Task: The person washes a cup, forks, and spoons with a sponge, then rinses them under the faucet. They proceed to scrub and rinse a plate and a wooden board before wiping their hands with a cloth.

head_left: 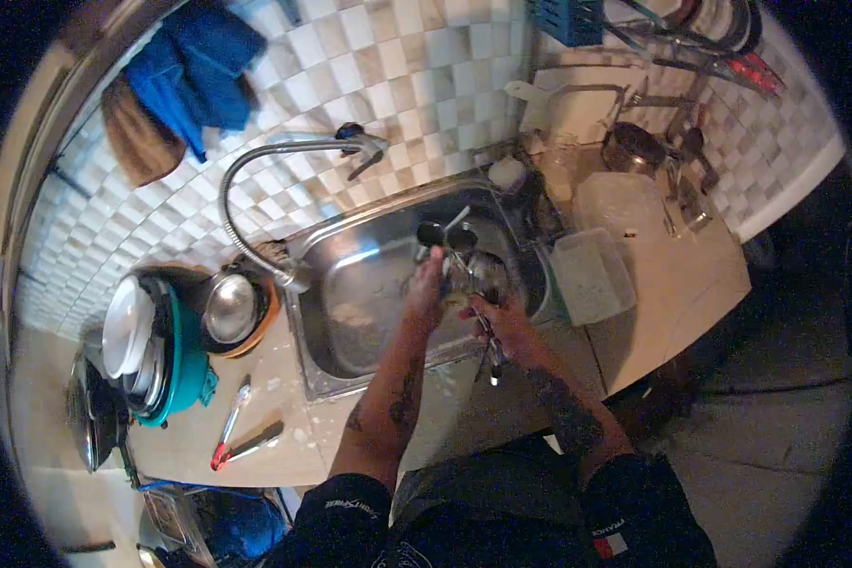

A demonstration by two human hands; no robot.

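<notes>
Two hands work over sink [298,355]. Right hand [508,327]: fingers clamped on metal utensils [486,327], handles jutting past near rim. Left hand [424,295]: blurred, cannot tell whether fingers are apart or together; beside metalware [488,270] in basin. Best kept low, gripped firmly near handles, tips angled off left palm.

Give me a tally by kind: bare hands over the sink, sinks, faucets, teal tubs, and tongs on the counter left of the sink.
Hands: 2 (left hand, right hand)
Sink: 1
Faucet: 1
Teal tub: 1
Pair of tongs: 1
Total: 6
</notes>
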